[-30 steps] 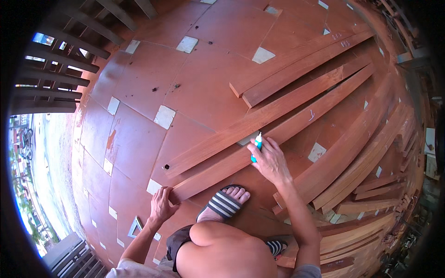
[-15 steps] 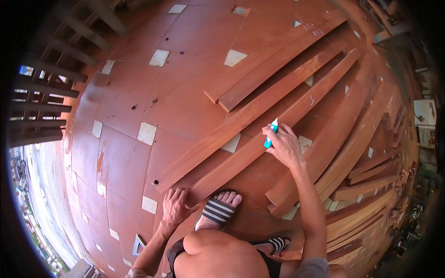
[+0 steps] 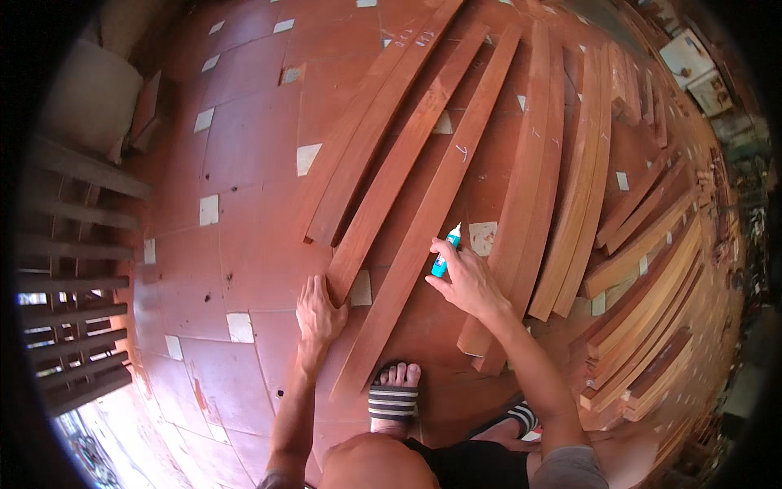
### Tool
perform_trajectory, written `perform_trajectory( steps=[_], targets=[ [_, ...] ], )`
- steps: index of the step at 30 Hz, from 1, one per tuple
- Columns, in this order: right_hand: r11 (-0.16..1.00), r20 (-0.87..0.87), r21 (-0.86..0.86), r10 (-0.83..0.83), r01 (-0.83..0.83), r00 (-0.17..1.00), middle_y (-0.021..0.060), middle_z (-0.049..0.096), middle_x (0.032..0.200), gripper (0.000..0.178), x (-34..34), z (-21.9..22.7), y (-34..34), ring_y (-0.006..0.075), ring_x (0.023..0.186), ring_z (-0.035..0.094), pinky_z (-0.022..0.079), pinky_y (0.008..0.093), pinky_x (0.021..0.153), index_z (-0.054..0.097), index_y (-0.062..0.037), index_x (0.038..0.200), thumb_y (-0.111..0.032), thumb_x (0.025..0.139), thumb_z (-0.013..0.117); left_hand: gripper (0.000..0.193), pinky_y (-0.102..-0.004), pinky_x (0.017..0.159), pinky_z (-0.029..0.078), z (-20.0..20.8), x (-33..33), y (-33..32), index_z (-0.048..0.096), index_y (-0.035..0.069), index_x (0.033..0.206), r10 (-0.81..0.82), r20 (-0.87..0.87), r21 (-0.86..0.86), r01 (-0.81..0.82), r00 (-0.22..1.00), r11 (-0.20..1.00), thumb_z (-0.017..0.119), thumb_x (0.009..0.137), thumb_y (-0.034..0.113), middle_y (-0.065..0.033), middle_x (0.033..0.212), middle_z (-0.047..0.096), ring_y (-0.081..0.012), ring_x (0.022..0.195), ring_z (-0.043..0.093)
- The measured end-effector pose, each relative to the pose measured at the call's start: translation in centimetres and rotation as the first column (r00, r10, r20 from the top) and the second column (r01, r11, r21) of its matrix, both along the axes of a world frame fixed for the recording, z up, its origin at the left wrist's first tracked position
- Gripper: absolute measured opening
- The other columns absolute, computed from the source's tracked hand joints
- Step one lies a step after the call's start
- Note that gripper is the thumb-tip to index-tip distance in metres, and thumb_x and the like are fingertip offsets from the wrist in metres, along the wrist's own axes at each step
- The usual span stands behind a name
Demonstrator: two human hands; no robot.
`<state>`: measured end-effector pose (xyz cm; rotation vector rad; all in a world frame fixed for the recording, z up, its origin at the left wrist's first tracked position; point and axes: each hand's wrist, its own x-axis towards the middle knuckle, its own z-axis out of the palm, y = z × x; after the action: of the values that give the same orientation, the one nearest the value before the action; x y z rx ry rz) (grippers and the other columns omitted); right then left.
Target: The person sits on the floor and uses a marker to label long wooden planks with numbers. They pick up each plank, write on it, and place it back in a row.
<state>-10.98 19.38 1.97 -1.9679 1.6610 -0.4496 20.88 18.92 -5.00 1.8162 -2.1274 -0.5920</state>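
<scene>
Open tiled floor (image 3: 252, 269) lies left of the planks (image 3: 444, 187); a sandalled foot (image 3: 394, 398) obstructs their near side.

I've got a dark slatted rack (image 3: 73, 284) left, white box (image 3: 687, 59) far right, red floor (image 3: 236, 281) with white insets (image 3: 209, 209).

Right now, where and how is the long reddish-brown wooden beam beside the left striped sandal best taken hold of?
Probably by the near end of the beam, the left hand coming from its left, grip across both long edges: that end looks narrow and lies nearest; red tiled floor shows along its left, while the sandal sits close on its right.
</scene>
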Motion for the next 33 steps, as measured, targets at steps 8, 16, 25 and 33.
perform_trajectory(
  steps=[8,16,25,33],
  targets=[
    [0.985,0.143,-0.123,-0.106,0.124,0.984,0.0247,0.066,0.119,0.056,-3.1,-1.1,0.9,0.0487,0.105,0.064,0.052,0.054,0.089,0.049,-0.008,0.128,-0.013,0.084,0.083,0.057,-0.0509,0.088,0.052,2.5,7.1,10.5,0.056,0.001,0.123,0.062,0.05,0.179,-0.07,0.997,0.981,0.081,0.075,0.017,-0.0214,0.11,0.063,-0.0445,0.103,0.062],
    [0.933,-0.11,-0.287,-0.257,0.217,0.96,0.0291,0.052,0.148,0.059,-6.5,-6.0,5.0,0.0501,0.137,0.049,0.041,0.056,0.111,0.044,-0.0014,0.137,-0.019,0.092,0.076,0.068,-0.0504,0.096,0.046,3.5,18.9,27.1,0.054,0.001,0.134,0.249,0.288,0.314,-0.337,0.925,0.888,0.083,0.073,0.015,-0.0181,0.119,0.06,-0.0401,0.112,0.059],
    [0.92,-0.126,-0.333,-0.26,0.206,0.957,0.0295,0.048,0.152,0.055,-5.7,-6.8,4.6,0.0531,0.141,0.043,0.038,0.0588,0.115,0.04,0.0029,0.139,-0.018,0.097,0.069,0.092,-0.0636,0.126,0.013,5.2,7.7,17.8,0.039,0.008,0.159,-0.103,0.209,0.319,0.031,0.973,0.947,0.074,0.085,0.05,-0.013,0.166,0.035,-0.0385,0.155,0.028],
    [0.916,-0.097,-0.324,-0.279,0.235,0.955,0.029,0.048,0.152,0.054,-5.8,-7.3,4.8,0.0511,0.142,0.043,0.034,0.0573,0.118,0.04,0.0039,0.139,-0.023,0.1,0.066,0.083,-0.0644,0.126,0.006,3.6,1.3,7.8,0.04,0.014,0.16,-0.212,0.168,0.26,0.164,0.963,0.952,0.062,0.094,0.06,-0.0027,0.169,0.032,-0.0321,0.158,0.023]
  ],
)
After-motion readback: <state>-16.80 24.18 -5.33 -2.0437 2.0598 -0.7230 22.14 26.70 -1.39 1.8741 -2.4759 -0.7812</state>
